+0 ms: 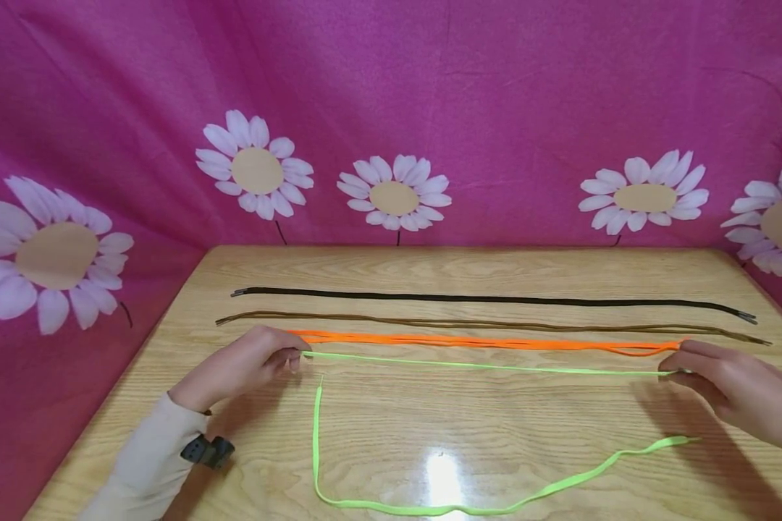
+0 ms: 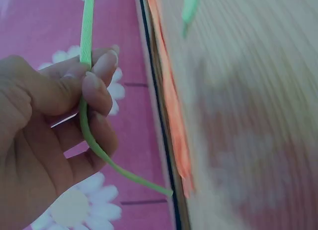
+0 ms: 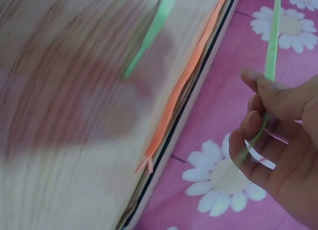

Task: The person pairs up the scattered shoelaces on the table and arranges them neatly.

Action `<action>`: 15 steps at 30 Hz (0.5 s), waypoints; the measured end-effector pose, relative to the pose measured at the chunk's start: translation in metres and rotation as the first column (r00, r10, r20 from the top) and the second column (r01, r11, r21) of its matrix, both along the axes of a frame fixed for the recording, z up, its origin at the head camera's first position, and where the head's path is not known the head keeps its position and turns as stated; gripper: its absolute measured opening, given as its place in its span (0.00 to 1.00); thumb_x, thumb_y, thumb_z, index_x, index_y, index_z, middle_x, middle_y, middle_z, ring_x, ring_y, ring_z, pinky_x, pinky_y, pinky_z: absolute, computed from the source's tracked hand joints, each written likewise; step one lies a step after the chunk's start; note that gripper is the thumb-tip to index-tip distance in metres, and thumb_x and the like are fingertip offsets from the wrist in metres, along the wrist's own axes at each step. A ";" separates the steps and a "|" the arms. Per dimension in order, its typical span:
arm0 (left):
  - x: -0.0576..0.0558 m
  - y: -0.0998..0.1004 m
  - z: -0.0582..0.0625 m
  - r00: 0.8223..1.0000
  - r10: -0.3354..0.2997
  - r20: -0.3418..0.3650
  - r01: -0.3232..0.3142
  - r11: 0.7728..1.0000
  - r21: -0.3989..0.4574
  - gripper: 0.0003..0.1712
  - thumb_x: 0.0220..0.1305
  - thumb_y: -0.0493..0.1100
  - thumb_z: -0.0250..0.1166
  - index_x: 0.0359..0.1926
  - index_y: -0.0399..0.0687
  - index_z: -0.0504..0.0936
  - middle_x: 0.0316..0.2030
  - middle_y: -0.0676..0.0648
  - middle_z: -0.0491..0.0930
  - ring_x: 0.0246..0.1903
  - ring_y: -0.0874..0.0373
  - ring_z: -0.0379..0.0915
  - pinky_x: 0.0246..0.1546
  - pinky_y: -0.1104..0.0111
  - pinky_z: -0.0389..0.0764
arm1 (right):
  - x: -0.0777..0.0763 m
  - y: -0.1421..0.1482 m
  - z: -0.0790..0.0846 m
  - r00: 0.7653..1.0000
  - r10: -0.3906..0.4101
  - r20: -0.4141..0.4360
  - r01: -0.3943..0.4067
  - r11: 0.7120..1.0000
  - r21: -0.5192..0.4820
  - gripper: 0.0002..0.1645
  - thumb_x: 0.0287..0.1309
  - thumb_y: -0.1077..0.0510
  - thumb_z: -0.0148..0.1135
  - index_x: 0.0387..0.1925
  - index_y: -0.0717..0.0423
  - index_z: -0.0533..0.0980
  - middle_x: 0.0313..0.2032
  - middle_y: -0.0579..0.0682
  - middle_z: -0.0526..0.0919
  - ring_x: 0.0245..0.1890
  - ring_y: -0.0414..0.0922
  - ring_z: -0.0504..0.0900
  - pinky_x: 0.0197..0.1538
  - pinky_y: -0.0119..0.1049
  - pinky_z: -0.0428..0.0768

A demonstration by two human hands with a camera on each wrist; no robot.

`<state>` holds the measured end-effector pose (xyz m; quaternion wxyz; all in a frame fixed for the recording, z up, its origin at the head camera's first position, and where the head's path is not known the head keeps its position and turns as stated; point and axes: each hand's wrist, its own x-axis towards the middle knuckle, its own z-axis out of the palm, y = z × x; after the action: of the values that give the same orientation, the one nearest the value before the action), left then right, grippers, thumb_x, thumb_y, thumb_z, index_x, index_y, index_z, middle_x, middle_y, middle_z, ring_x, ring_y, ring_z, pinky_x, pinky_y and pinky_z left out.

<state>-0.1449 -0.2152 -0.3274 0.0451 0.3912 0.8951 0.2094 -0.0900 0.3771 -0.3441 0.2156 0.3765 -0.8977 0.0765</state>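
A light green shoelace (image 1: 482, 365) is stretched nearly straight between my two hands, just in front of the orange laces. My left hand (image 1: 270, 359) pinches it near one end between thumb and fingers; in the left wrist view a short tail of the green lace (image 2: 126, 174) hangs below the fingers. At the other end my right hand (image 1: 733, 376) pinches the lace, with its tail running across the curled lower fingers (image 3: 253, 130). Nearer the front, a second light green shoelace (image 1: 391, 508) lies on the table in a loose curve, one end bent up toward my left hand.
Behind the stretched lace, orange laces (image 1: 450, 340), brown laces (image 1: 456, 323) and black laces (image 1: 456, 297) lie in roughly parallel rows across the wooden table (image 1: 495, 269). A pink cloth with daisies (image 1: 508, 94) hangs behind. A small black device (image 1: 208, 452) sits on the left sleeve.
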 end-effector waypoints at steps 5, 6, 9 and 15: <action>-0.008 -0.015 -0.010 0.995 0.101 0.007 -0.101 0.995 -0.002 0.08 0.63 0.26 0.60 0.38 0.39 0.84 0.28 0.55 0.80 0.27 0.67 0.72 0.29 0.71 0.77 | -0.007 0.017 -0.010 0.999 0.012 0.043 -0.011 1.000 -0.021 0.17 0.72 0.63 0.45 0.30 0.55 0.78 0.26 0.32 0.68 0.24 0.24 0.63 0.23 0.17 0.60; -0.009 -0.017 -0.012 0.993 0.115 0.023 -0.115 0.993 0.000 0.08 0.63 0.27 0.61 0.38 0.39 0.84 0.28 0.55 0.81 0.27 0.67 0.73 0.29 0.71 0.77 | -0.007 0.020 -0.012 0.998 0.004 0.063 -0.003 1.000 -0.022 0.13 0.64 0.73 0.51 0.31 0.56 0.78 0.26 0.31 0.67 0.24 0.23 0.61 0.22 0.17 0.59; -0.011 -0.024 -0.016 0.990 0.125 0.061 -0.126 0.992 0.014 0.09 0.64 0.26 0.59 0.38 0.38 0.84 0.27 0.55 0.80 0.27 0.67 0.73 0.28 0.71 0.77 | -0.008 0.028 -0.018 0.994 -0.023 0.103 0.025 0.999 -0.021 0.34 0.19 0.91 0.56 0.32 0.60 0.77 0.25 0.29 0.62 0.22 0.23 0.55 0.21 0.18 0.54; -0.015 -0.031 -0.024 0.979 0.187 0.083 -0.188 0.982 0.013 0.08 0.65 0.28 0.59 0.38 0.40 0.84 0.28 0.54 0.80 0.26 0.66 0.70 0.28 0.70 0.74 | -0.013 0.039 -0.027 0.990 -0.113 0.080 0.115 0.993 -0.018 0.10 0.66 0.58 0.58 0.27 0.53 0.77 0.21 0.28 0.70 0.21 0.23 0.61 0.21 0.20 0.59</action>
<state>-0.1602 -0.2458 -0.3512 0.0575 0.2967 0.9231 0.2377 -0.1029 0.4165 -0.3707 0.1883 0.3190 -0.9246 0.0887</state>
